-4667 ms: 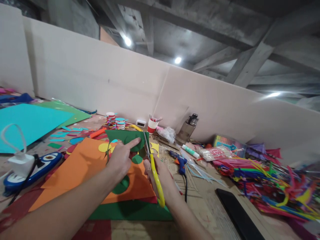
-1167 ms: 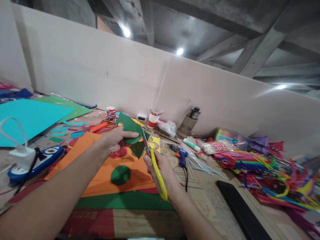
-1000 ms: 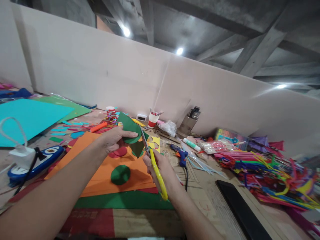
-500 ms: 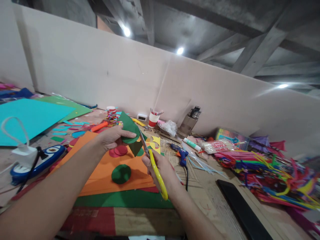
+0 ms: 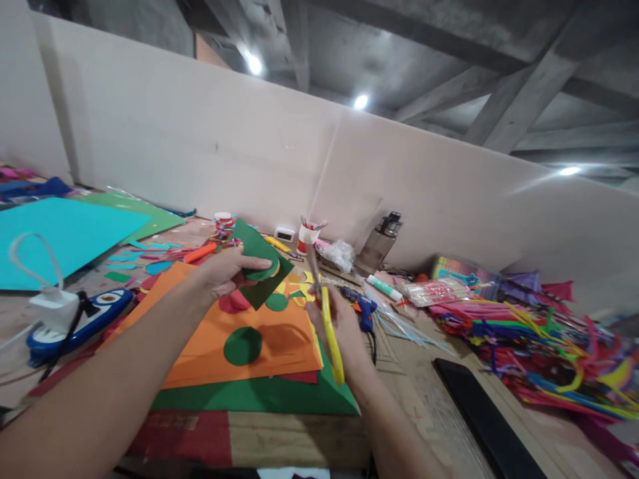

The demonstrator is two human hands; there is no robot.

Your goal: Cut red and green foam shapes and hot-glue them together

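My left hand [image 5: 232, 271] is closed on a piece of dark green paper [image 5: 257, 243], thumb on top, with a partly cut round edge near the thumb tip. In my right hand [image 5: 337, 319] are yellow-handled scissors [image 5: 331, 332], blades pointing up and away, apart from the paper. Below the hands a dark green paper circle [image 5: 242, 346] lies on orange paper sheets [image 5: 200, 359]. Pink paper circles [image 5: 233, 303] and a smaller green circle [image 5: 276, 302] lie just under the held paper, partly covered by it.
A blue glue gun [image 5: 367, 313] lies right of the scissors, beside a glue stick [image 5: 384, 287]. A dark bottle [image 5: 379, 243] and a paper cup [image 5: 305, 238] stand at the back. A black phone-like slab [image 5: 486, 416] and colourful pipe cleaners [image 5: 539, 346] are at right.
My right hand has drawn the scissors to the right, off the green paper, and their blades now point more upright. The left hand still holds the paper, slightly turned.
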